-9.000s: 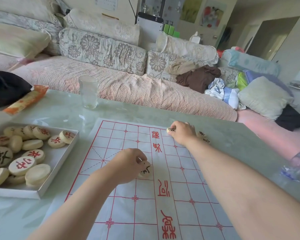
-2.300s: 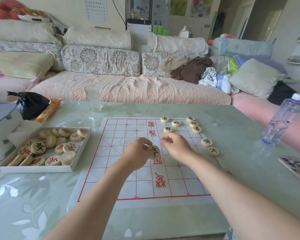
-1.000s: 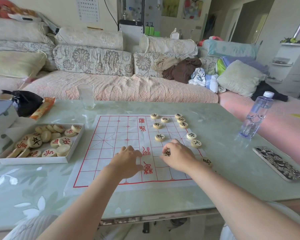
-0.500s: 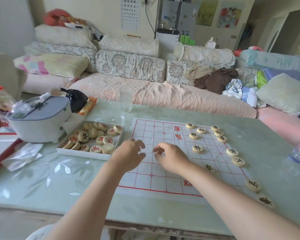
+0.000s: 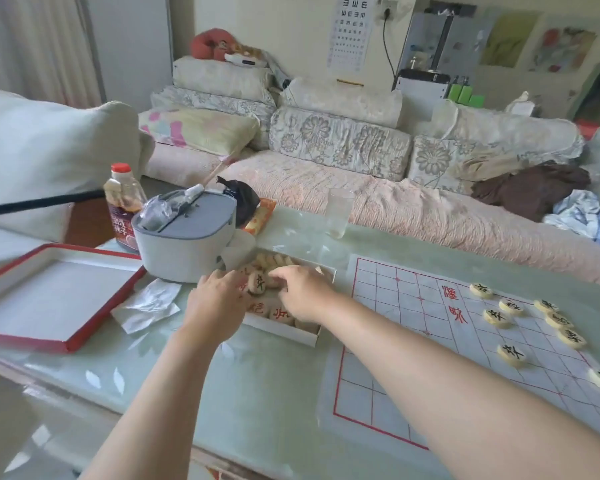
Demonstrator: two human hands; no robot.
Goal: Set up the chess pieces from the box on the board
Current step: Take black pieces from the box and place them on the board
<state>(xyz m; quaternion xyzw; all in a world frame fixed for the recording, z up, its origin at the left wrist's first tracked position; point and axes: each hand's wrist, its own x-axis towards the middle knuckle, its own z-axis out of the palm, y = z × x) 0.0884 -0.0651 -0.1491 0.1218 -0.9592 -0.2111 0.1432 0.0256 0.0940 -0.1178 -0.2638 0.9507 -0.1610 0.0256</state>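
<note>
Fingers (image 5: 280, 274) of the right hand (image 5: 303, 294) bend down onto the round, pale wooden chess pieces (image 5: 257, 284) with red and black characters, heaped in the shallow white cardboard box (image 5: 293, 333). Those of the left hand (image 5: 219, 304) reach in beside them. I cannot tell whether either hand has a disc pinched, since the tips are hidden behind the knuckles. The step in hand looks like fetching the next pieces. The box sits on the pale green glass counter (image 5: 257, 393), just left of the white board with a red grid (image 5: 413, 306), where black-marked discs (image 5: 511, 354) stand only on the right side. The next move calls for a firm pinch on one disc, a lift clear of the box rim, and a carry to an unfilled crossing.
</note>
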